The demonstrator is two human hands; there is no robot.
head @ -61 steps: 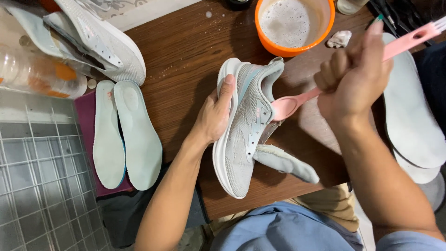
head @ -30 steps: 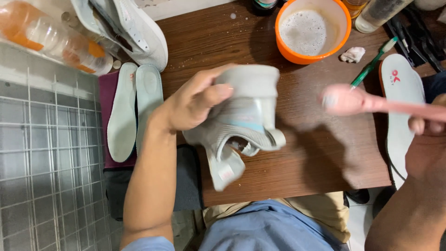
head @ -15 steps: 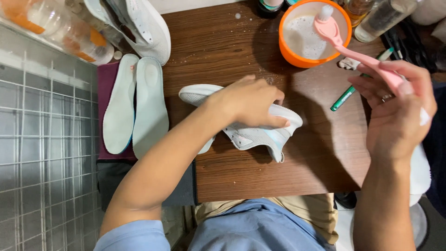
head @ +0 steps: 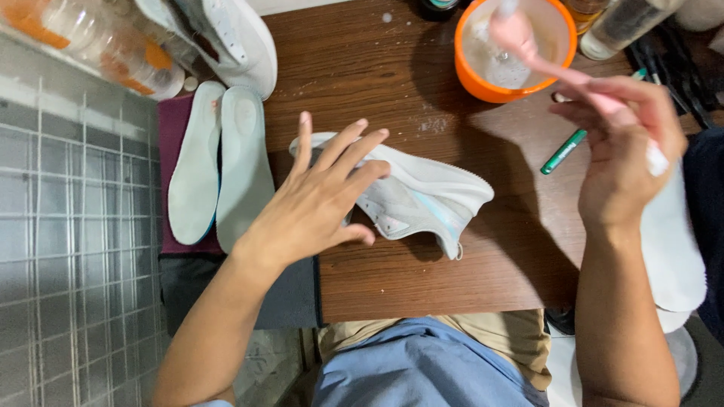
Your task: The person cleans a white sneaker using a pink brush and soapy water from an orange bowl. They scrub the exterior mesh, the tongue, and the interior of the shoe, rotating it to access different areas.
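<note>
- Left hand (head: 317, 207) lay open, fingers spread, over the shoe (head: 422, 197).
- Right hand (head: 622, 154) gripped the brush (head: 528, 45), dipped in the far bowl (head: 483, 79).
- Shoe looked light, soft; best held by its sole.

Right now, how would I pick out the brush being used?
Find the round orange plastic bowl of foamy water at the wooden table's far edge. The pink plastic brush dips into it, held by the right hand; the green pen lies flat, untouched.

Bare table (head: 362, 68) between shoe (head: 422, 196) and orange bowl (head: 483, 83) lies open.
</note>
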